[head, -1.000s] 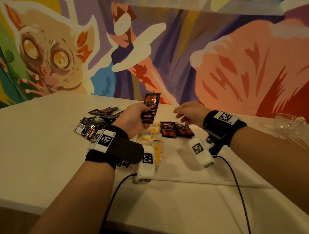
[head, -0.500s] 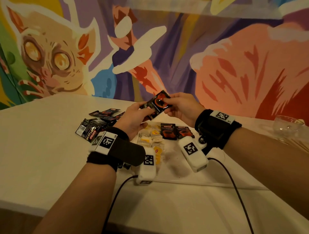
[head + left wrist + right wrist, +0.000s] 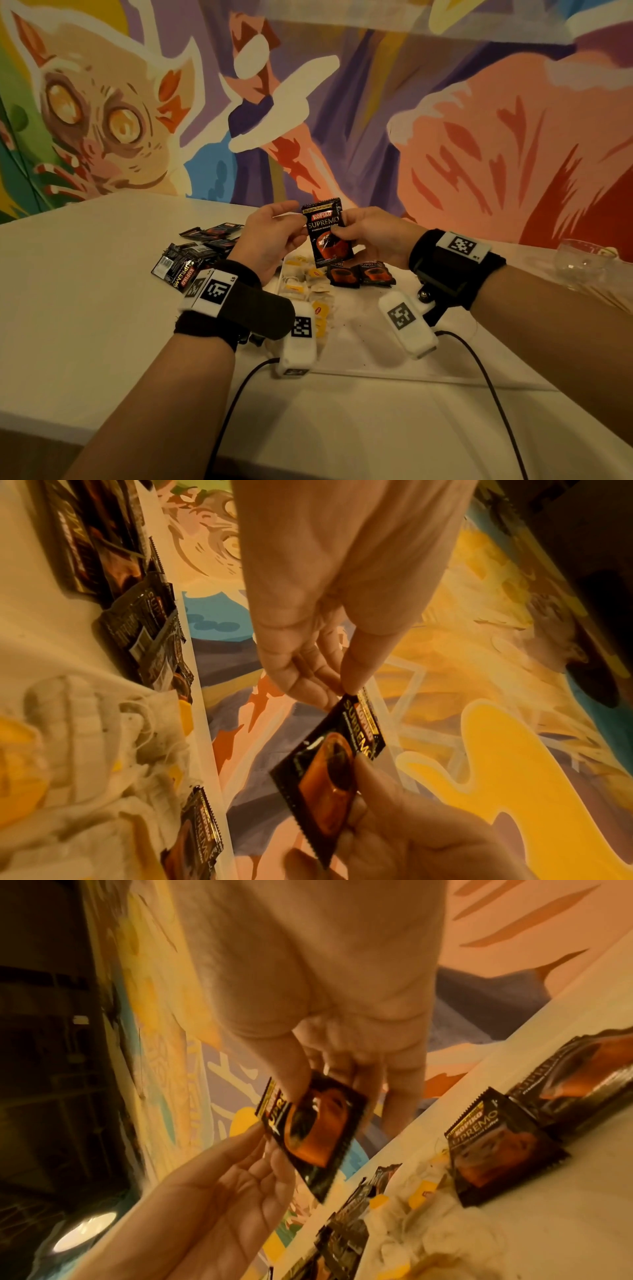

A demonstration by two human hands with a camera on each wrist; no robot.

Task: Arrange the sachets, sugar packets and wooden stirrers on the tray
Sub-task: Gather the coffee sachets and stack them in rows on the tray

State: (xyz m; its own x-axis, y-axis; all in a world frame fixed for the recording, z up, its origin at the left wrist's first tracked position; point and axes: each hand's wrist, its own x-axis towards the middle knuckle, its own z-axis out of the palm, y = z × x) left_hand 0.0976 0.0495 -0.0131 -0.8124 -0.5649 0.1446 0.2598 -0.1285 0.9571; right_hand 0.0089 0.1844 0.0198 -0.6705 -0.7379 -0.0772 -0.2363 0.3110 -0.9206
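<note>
- Black coffee sachets (image 3: 191,255) lie in a loose heap on the white worktop (image 3: 85,291) at our far left, off the tray
- our left hand (image 3: 270,240) is raised above the worktop, thumb and fingertips pinching the left edge of a black Kopiko Supremo sachet (image 3: 327,233)
- that sachet stands upright in the air between our hands, printed face toward us, above the far end of the white tray (image 3: 359,342)
- beneath it, pale tea bags with yellow tags (image 3: 305,284) lie along the tray's left side, and two more sachets (image 3: 359,274) lie flat just to their right
- our right hand (image 3: 373,236) pinches the raised sachet's right edge, thumb on the front
- a clear glass cup (image 3: 582,262) stands on the worktop at far right
</note>
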